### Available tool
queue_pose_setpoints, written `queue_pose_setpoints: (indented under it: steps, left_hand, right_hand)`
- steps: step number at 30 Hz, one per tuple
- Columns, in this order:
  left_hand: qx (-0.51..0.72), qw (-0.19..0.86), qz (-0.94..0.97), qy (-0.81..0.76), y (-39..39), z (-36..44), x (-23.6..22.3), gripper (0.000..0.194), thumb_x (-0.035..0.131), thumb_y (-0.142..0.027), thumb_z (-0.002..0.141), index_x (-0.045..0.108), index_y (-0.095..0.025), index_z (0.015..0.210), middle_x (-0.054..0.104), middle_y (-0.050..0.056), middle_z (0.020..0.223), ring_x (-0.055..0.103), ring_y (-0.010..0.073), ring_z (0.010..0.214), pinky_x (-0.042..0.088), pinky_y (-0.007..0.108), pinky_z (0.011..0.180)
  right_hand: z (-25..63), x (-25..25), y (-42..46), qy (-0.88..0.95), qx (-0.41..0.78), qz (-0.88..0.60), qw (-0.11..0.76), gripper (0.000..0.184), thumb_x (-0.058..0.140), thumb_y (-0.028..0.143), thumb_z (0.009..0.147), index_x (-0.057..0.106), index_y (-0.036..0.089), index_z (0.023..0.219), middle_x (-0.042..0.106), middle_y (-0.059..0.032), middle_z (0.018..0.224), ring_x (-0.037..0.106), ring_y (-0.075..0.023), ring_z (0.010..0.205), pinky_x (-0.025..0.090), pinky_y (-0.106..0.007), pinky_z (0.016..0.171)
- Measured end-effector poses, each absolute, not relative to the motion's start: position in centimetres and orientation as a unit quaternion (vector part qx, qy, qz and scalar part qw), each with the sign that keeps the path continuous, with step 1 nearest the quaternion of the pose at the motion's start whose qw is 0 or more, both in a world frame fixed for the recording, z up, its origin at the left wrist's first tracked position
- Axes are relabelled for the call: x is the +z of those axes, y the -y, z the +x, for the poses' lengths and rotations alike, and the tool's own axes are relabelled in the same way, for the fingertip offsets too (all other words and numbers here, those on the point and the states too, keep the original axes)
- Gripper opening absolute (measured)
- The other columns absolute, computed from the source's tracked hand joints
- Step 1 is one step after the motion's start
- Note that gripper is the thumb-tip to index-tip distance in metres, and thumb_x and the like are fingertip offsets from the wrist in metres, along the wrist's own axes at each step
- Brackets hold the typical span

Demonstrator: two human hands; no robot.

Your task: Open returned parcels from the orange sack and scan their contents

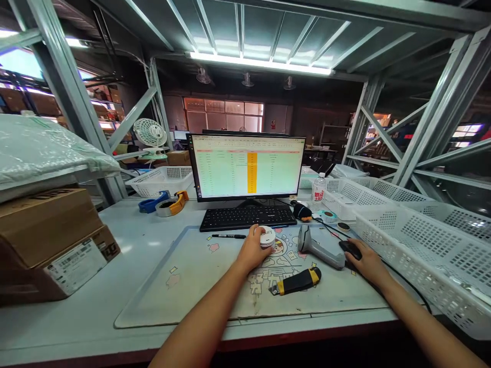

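The left hand [251, 250] grips a squat round white lidded tin [267, 237] (its lettering too small to read), fingers curled around it, at 12 o'clock on a pale cartoon-printed desk mat [184, 276], just below a black keyboard [247, 218] on the bench [146, 230]. The right hand [368, 261] lies cupped over a black computer mouse [350, 249]. A grey pistol-grip barcode scanner [320, 249] lies between the hands, its long axis running from 10 to 4 o'clock, its butt nearer the right hand.
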State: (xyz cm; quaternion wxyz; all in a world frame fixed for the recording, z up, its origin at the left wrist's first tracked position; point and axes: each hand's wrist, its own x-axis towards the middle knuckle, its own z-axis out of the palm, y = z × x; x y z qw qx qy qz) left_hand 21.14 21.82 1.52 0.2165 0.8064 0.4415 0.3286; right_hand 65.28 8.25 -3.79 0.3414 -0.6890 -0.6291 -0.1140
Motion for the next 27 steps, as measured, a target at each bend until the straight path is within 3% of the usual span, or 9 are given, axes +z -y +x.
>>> queue_pose_setpoints:
  steps: [16, 27]
  left_hand:
    - [0.349, 0.203, 0.811, -0.424, -21.89, 21.15, 1.44, 0.057, 0.087, -0.028, 0.077, 0.055, -0.024, 0.124, 0.043, 0.014, 0.157, 0.056, 0.0354, 0.141, 0.050, 0.049, 0.116]
    - [0.346, 0.216, 0.808, -0.425, -22.03, 21.11, 1.30, 0.059, 0.087, -0.032, 0.077, 0.054, -0.022, 0.125, 0.037, 0.016, 0.163, 0.054, 0.0376, 0.143, 0.047, 0.053, 0.119]
  right_hand:
    - [65.75, -4.12, -8.35, 0.597, -0.152, -0.722, 0.314, 0.048, 0.050, 0.043, 0.094, 0.072, 0.016, 0.128, 0.068, -0.0163, 0.132, 0.067, -0.0343, 0.117, 0.054, -0.052, 0.107]
    - [65.02, -3.44, -8.24, 0.586, -0.149, -0.731, 0.316, 0.043, 0.052, 0.039, 0.092, 0.074, 0.019, 0.123, 0.069, -0.0143, 0.129, 0.067, -0.0307, 0.116, 0.054, -0.046, 0.105]
